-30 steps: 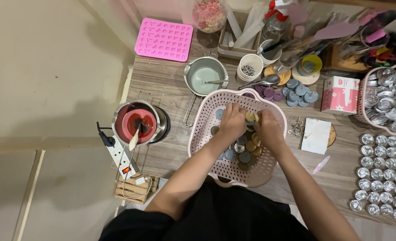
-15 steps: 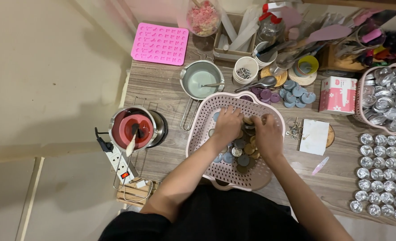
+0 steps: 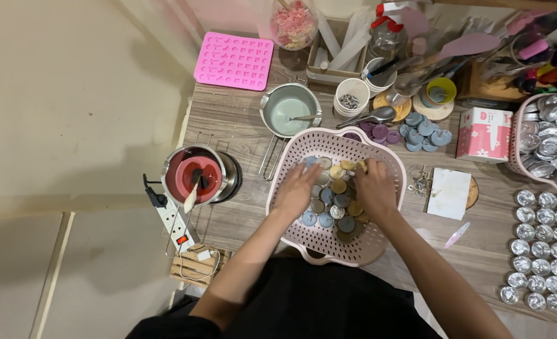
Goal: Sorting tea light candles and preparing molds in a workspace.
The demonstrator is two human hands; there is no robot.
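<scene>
Two bare hands reach into a pink perforated basket [image 3: 291, 164] on a wood-grain table [image 3: 228, 116], working among a heap of small round candle discs [image 3: 336, 207] in blue, tan, gold and dark grey. Left hand [image 3: 297, 190] lies palm down with fingers spread loosely over the blue and pale discs at the heap's left side, touching them; whether it clasps any cannot be told. Right hand [image 3: 374, 187] rests on the right of the heap with fingers curled toward the yellowish discs at the far rim; a firm hold on any one piece cannot be made out either. Discs fill the middle of the basket in a loose pile, some flat, some overlapping. Left of the basket stands a metal pot of red wax [image 3: 195, 176] with a stirring stick in it, near a white power strip [image 3: 173, 221]. Beyond the basket sit a saucepan of pale wax [image 3: 289, 110], a pink silicone mould [image 3: 235, 60] and loose purple and blue wax discs [image 3: 416, 133]. Rows of empty foil cups [image 3: 542, 251] line the table's right edge.
</scene>
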